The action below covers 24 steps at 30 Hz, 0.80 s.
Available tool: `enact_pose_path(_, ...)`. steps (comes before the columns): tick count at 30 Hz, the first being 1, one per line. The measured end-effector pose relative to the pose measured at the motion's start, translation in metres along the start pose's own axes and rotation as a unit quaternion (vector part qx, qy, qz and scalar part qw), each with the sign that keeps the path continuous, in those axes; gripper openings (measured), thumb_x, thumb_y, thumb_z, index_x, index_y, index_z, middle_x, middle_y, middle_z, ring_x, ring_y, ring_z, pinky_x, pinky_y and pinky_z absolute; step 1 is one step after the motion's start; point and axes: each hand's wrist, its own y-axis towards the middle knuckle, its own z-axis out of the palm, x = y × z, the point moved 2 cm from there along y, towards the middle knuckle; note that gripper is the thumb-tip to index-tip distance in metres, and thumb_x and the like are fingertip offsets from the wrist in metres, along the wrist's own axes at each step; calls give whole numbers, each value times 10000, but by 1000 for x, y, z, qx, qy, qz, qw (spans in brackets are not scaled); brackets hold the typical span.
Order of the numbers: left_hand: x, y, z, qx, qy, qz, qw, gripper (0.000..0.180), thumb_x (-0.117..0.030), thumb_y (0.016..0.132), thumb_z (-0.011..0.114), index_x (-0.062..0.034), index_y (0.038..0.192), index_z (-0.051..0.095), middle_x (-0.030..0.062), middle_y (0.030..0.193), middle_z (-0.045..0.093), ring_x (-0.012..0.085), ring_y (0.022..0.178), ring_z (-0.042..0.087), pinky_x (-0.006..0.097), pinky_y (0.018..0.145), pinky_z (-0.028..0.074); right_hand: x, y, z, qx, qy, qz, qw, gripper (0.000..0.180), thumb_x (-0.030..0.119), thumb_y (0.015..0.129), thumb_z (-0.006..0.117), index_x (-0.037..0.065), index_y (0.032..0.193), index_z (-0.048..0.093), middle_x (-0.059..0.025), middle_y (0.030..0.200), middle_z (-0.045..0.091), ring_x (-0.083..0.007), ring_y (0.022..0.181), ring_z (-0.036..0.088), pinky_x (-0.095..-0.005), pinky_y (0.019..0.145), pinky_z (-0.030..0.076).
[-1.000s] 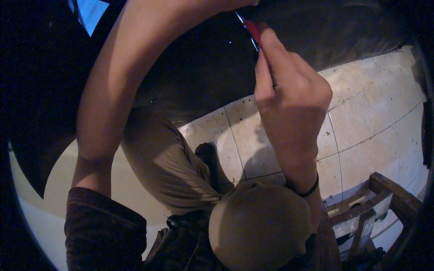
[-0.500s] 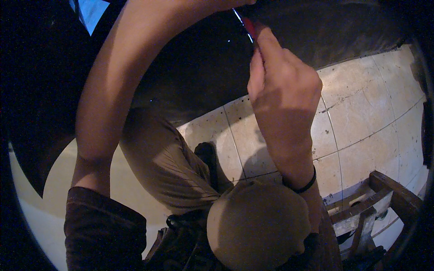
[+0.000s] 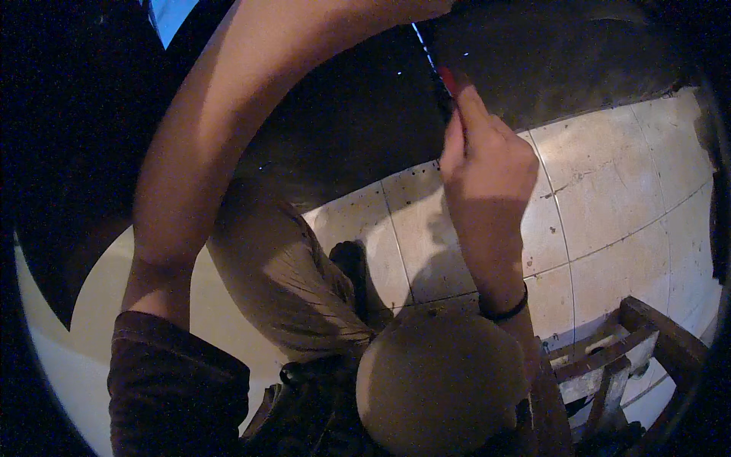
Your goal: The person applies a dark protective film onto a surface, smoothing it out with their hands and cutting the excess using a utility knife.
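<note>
Near the left forearm (image 3: 221,107), the right hand (image 3: 491,164) is pinching a likely light, stiff tool (image 3: 424,48), best by its red handle (image 3: 448,78). How the left hand (image 3: 436,7) is gripping, one cannot tell.

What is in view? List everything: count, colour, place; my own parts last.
Tool: 1, red and metallic, upper centre
Dark surface: 1, blackish, across the top
Floor tiles: several, beige, centre and right
Wooden furniture: 1, brown, lower right
Blue patch: 1, blue, top left
Wristband: 1, black, right wrist
Trouser legs: 2, brown, lower centre
Shoe: 1, dark, centre
Sleeve: 1, dark, lower left
Left arm: 1, bare, upper left
Right hand: 1, bare, holding tool
</note>
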Motion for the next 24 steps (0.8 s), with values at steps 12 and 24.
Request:
enact_pose_path(12, 11, -7, -18, 53, 20, 17, 998, 709, -124, 852, 812, -216, 1506, 556, 68, 1717, 312, 242, 1630, 132, 655, 1282, -54, 25, 7, -23, -78, 101, -51, 991, 313, -4, 880, 764, 43, 1190, 764, -158, 868, 765, -264, 697, 749, -348, 602, 561)
enact_pose_path(24, 7, -7, -11, 36, 19, 9, 999, 720, -106, 845, 805, -209, 1510, 550, 69, 1717, 312, 245, 1631, 129, 660, 1280, -58, 24, 12, -19, -79, 101, -64, 990, 299, -23, 873, 765, 4, 1170, 751, -171, 823, 731, -295, 666, 718, -386, 609, 555)
